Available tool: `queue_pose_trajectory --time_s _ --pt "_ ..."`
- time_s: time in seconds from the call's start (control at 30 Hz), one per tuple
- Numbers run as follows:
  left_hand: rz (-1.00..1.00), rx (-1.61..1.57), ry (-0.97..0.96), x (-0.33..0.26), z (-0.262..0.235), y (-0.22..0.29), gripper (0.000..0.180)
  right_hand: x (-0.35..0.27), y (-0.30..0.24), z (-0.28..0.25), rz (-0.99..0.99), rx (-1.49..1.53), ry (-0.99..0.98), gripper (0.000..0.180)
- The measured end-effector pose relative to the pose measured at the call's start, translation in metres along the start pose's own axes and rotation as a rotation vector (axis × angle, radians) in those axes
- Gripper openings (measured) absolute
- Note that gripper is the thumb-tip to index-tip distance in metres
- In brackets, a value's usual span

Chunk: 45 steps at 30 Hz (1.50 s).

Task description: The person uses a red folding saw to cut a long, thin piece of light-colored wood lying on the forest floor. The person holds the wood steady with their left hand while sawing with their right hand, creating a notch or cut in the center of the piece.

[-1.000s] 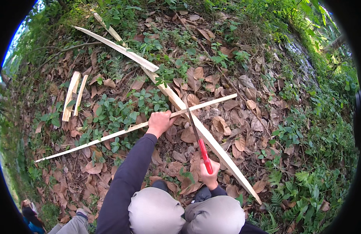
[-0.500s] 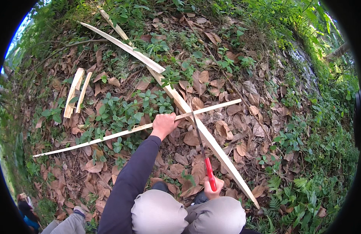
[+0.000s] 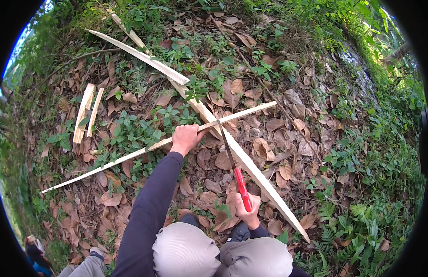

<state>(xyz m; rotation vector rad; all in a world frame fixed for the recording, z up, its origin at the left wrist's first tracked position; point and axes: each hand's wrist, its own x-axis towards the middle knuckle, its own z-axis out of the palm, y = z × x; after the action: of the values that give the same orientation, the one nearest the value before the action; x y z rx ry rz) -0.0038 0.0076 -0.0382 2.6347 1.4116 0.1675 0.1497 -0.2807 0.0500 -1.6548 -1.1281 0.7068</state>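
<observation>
Left hand (image 3: 185, 138) fingers clamp the thin wooden strip (image 3: 154, 146); right hand (image 3: 248, 210) fingers wrap the red-handled knife (image 3: 236, 171).

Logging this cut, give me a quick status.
Left hand grips thin split strip. Right hand holds red-handled blade, edge on strip. Long slat crosses underneath.
</observation>
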Motion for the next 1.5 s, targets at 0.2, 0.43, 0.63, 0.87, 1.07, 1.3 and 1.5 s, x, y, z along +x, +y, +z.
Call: queue_pose_trajectory --time_s 0.2,0.43,0.63,0.87,1.07,1.3,1.5 --pt "0.037 -0.063 -0.010 -0.022 0.003 0.011 0.043 -0.036 0.011 -0.014 0.055 -0.035 0.026 0.022" --pt "0.039 -0.071 0.001 -0.023 0.005 0.028 0.041 -0.016 0.017 -0.025 0.029 -0.037 0.080 0.018" --pt "0.083 0.017 0.053 -0.011 0.005 0.011 0.044 0.005 0.018 0.001 0.053 0.034 0.042 0.016" --pt "0.081 -0.008 0.036 -0.018 0.006 0.021 0.044 -0.010 0.013 -0.026 -0.022 -0.095 0.017 0.010" --pt "0.075 0.017 -0.019 -0.019 0.003 0.015 0.041 0.040 0.013 0.014 0.094 0.054 -0.006 0.012" --pt "0.039 -0.065 0.002 -0.018 0.005 0.026 0.038 -0.005 0.007 -0.021 0.034 0.028 0.062 0.009" --pt "0.066 -0.027 -0.030 -0.021 0.001 0.011 0.039 0.055 0.019 0.028 0.017 0.086 0.017 0.021"
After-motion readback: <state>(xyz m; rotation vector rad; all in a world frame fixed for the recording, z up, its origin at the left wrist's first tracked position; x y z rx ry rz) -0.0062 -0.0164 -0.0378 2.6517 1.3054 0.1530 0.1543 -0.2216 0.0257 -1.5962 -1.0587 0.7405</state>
